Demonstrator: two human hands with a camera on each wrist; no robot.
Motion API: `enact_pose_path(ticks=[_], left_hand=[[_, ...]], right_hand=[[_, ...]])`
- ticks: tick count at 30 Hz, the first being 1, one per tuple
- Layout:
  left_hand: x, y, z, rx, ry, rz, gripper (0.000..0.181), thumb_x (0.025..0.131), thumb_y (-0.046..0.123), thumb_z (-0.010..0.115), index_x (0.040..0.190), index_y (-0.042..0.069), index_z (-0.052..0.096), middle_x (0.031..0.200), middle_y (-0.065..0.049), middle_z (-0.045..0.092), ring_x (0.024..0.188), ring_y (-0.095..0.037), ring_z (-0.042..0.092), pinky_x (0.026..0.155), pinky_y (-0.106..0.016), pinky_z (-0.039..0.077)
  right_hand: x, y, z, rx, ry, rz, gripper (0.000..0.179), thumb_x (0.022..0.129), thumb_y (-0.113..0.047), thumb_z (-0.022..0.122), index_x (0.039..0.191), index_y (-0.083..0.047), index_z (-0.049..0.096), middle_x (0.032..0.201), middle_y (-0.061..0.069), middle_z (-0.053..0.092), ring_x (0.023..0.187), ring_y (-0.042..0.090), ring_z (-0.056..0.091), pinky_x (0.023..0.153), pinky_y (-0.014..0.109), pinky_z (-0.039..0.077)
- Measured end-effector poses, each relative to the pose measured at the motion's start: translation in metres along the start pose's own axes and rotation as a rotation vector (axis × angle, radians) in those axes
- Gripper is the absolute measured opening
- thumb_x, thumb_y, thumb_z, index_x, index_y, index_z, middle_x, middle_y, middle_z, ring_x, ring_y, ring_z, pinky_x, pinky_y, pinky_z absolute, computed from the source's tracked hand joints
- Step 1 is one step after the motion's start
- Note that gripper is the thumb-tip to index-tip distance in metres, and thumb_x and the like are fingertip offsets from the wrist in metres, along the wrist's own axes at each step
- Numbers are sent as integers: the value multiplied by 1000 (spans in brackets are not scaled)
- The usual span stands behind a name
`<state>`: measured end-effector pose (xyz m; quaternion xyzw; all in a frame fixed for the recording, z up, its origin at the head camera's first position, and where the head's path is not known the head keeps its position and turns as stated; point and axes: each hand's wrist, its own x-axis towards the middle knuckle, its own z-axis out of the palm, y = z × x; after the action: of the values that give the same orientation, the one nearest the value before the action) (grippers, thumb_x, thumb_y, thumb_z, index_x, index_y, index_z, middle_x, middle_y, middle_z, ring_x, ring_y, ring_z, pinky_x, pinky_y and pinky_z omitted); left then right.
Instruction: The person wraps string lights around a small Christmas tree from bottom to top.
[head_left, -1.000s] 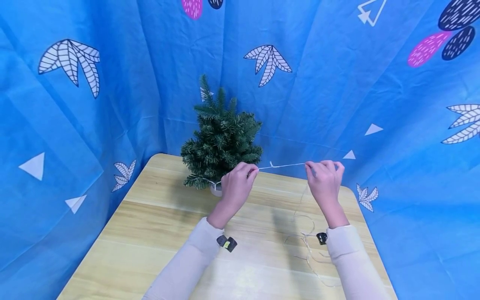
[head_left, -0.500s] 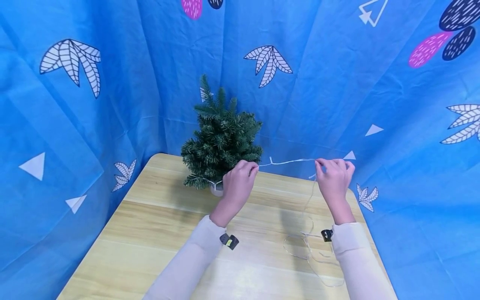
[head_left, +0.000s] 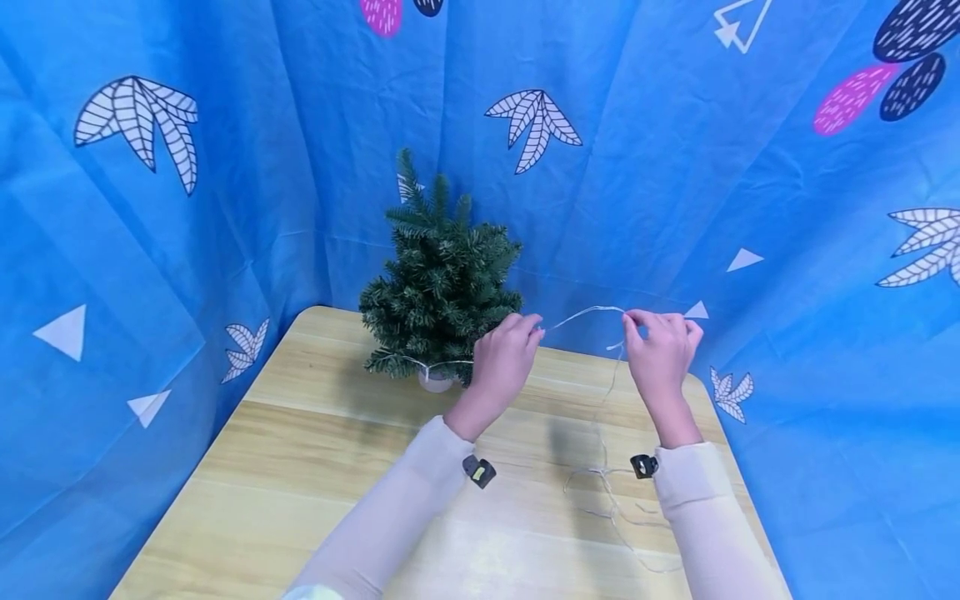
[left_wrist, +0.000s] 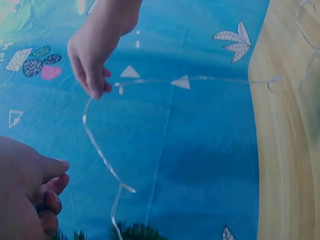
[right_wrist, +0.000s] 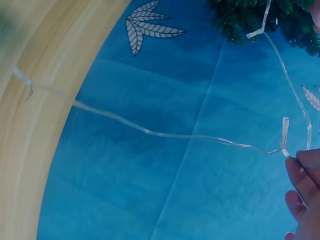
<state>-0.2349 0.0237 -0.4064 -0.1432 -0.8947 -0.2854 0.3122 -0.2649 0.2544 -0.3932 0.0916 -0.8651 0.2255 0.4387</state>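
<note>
A white string light (head_left: 592, 310), a thin clear wire with small bulbs, passes across the lower branches of a small artificial Christmas tree (head_left: 442, 275). My right hand (head_left: 663, 350) pinches the wire between thumb and index finger; the right wrist view shows this pinch beside a bulb (right_wrist: 285, 131). From there the wire hangs to the table. My left hand (head_left: 506, 358) is in front of the tree's right side, fingers loosely bent. In the left wrist view, the left hand (left_wrist: 25, 190) holds nothing, and the wire runs apart from its fingertips.
The rest of the wire (head_left: 611, 492) lies in loose loops on the right of the wooden table (head_left: 300, 467). A white pot (head_left: 435, 382) shows under the tree. Blue patterned cloth (head_left: 622, 208) hangs close behind and at both sides.
My left hand has let go of the string light and moved right. My right hand moved right, then slightly back left, still pinching. The wire between them has gone from taut to arched.
</note>
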Motion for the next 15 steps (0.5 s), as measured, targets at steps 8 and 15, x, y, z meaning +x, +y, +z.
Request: enact_pose_path(ticks=[8,15], left_hand=[[29,23,17,-65,-114,49,30,101,33,62,127,21,70,106,5,73,73,-7,66,59,-19,48],[49,30,31,-140,-163,65,31,101,31,63,130,21,68,101,7,73,74,-6,64,62,-21,47]], right_hand=[[-2,-17,-3,-4,-12,-15,19,93,-17,74,96,1,78,86,19,75,87,34,55,97,59,28],[-3,-29,-5,6,7,-59,18,93,-17,75,95,0,79,85,17,76,86,34,56,96,59,29]])
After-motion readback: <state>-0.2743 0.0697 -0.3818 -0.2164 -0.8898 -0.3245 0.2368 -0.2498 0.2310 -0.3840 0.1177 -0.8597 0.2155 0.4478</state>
